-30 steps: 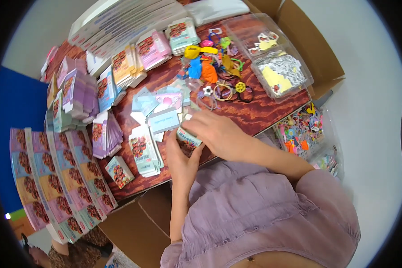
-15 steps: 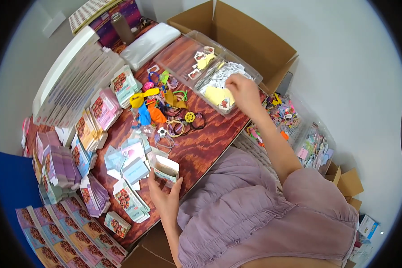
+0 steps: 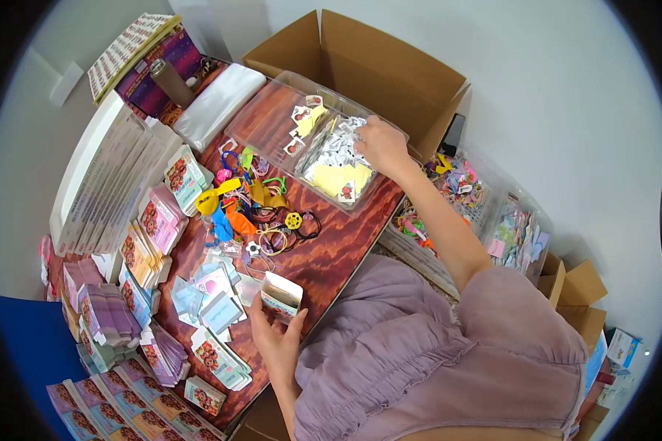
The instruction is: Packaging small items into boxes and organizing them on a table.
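Note:
My left hand (image 3: 278,339) grips a small open-topped cardboard box (image 3: 282,295), white and pale green, its opening facing up. Farther off, my right hand (image 3: 382,147) reaches into a clear plastic divided tray (image 3: 263,121), fingers bent together at the pile of white paper slips (image 3: 340,153). Their tips are partly hidden, so what they pinch does not show. Yellow paper pieces (image 3: 336,178) lie in the same compartment. Beside the held box are pale blue and white cards (image 3: 221,310). Colourful hair ties and balloons (image 3: 246,206) are heaped on the patterned table (image 3: 338,239).
Stacked printed cartons (image 3: 110,312) line the left side, by a row of white boxes (image 3: 99,184). A brown cardboard box (image 3: 390,70) stands behind the tray. Clear bags (image 3: 219,106) and a bottle (image 3: 171,82) sit at the back. Bins of trinkets (image 3: 460,191) are at the right.
The whole view has shifted a little. My right hand has moved farther across the tray, from near the yellow pieces to the white slips. My left hand still holds the box.

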`<state>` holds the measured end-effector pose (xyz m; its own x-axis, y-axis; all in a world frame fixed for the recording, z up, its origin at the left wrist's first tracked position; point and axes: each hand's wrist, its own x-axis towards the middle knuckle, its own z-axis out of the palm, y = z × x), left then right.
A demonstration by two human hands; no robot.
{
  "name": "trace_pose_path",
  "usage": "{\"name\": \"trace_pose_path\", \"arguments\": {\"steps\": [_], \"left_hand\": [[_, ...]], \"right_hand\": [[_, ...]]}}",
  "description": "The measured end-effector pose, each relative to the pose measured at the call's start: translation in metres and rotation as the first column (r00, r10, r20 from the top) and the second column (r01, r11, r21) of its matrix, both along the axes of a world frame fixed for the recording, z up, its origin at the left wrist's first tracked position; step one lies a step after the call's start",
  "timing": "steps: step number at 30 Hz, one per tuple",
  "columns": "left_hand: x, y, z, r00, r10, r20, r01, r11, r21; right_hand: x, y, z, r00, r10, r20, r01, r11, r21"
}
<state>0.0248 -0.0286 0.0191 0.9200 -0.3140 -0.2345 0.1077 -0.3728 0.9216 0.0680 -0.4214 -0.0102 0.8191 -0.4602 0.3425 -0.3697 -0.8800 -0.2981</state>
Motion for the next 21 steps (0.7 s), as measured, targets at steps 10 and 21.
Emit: {"name": "trace_pose_path", "arguments": {"steps": [10,21], "left_hand": [[-0.007,0.019,-0.007,0.996,0.088,-0.018,-0.088,0.995,-0.052],[-0.009,0.028,-0.012,0.992,0.130,-0.009,-0.130,0.991,-0.036]], "right_hand": [[-0.014,0.011,0.019,0.986,0.094,0.138,-0.093,0.996,-0.013],[-0.016,0.006,0.037,0.973,-0.088,0.215,-0.158,0.426,0.891]]}}
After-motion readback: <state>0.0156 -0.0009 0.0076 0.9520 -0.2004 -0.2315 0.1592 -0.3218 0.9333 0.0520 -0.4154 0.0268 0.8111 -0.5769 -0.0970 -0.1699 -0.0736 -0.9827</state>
